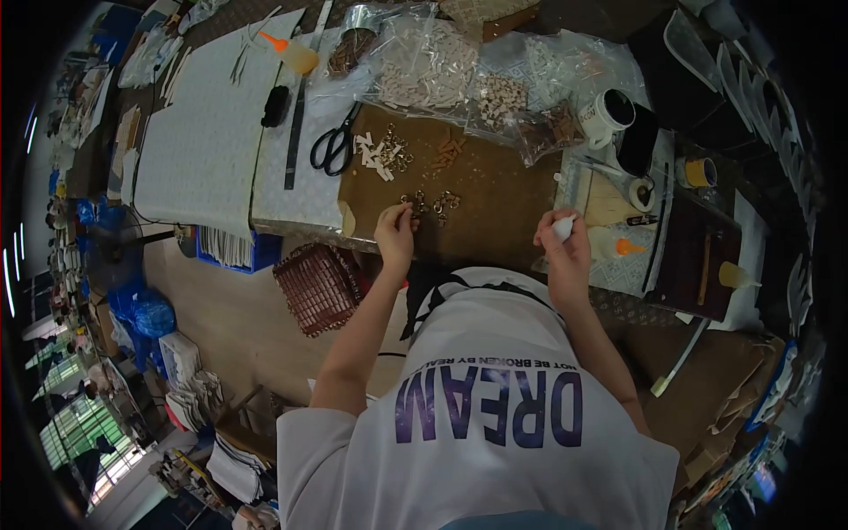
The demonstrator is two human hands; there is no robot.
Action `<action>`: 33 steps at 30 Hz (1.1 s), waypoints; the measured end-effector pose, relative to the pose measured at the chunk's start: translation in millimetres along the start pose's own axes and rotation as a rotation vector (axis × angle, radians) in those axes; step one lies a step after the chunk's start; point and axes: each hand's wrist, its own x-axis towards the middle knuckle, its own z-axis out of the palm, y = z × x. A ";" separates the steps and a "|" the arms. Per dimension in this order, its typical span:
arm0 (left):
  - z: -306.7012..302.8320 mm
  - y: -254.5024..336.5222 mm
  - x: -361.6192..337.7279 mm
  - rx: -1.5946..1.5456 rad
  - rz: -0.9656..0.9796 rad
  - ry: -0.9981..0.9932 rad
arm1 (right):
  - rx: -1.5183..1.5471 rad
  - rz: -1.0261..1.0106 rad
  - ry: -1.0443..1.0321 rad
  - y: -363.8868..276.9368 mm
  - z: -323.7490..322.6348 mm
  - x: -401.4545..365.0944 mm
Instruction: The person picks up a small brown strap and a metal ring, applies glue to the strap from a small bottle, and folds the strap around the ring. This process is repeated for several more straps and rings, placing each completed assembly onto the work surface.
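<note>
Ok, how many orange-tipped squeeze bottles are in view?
2 bottles: one far off above the scissors; one lying beside the right hand, which grips a white object. Clutter may hide more.

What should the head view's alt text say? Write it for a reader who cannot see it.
Seen from above, a person's left hand touches small metal clasps on a brown board, while the right hand holds a small white object. Scissors, a white mug and bags of small wooden pieces sit beyond.
</note>
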 end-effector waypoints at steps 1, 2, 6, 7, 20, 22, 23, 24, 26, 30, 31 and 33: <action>-2.3 3.1 1.0 0.126 0.042 0.017 | -0.010 0.002 0.009 2.6 -0.6 0.1; -4.4 11.5 2.4 0.251 0.085 0.033 | -0.021 0.003 0.019 5.5 -2.0 0.4; 8.2 32.0 30.8 0.377 0.340 -0.022 | -0.083 0.085 0.104 11.8 -7.5 2.1; 15.0 32.5 42.9 0.384 0.411 -0.056 | -0.084 0.092 0.127 9.6 -5.0 3.1; 41.5 45.0 86.0 0.450 0.369 -0.376 | -0.209 0.223 0.131 21.4 22.9 30.7; 35.7 62.0 69.4 0.293 0.300 -0.418 | -0.239 0.215 0.094 31.7 32.1 40.1; 33.6 68.2 63.1 0.231 0.246 -0.439 | -0.271 0.217 0.090 37.5 35.9 44.5; 29.8 77.7 56.3 0.169 0.188 -0.459 | -0.302 0.222 0.086 43.9 39.7 49.2; 12.0 103.7 49.7 0.048 0.124 -0.547 | -0.366 0.210 0.031 52.2 48.1 59.1; -13.6 123.6 59.0 -0.233 0.030 -0.738 | -0.433 0.264 -0.119 51.9 66.8 77.9; -21.1 133.0 65.1 -0.283 0.000 -0.770 | -0.430 0.309 -0.146 49.2 73.3 82.2; -32.5 132.1 80.3 -0.348 -0.018 -0.835 | -0.352 0.294 -0.171 43.9 85.2 92.3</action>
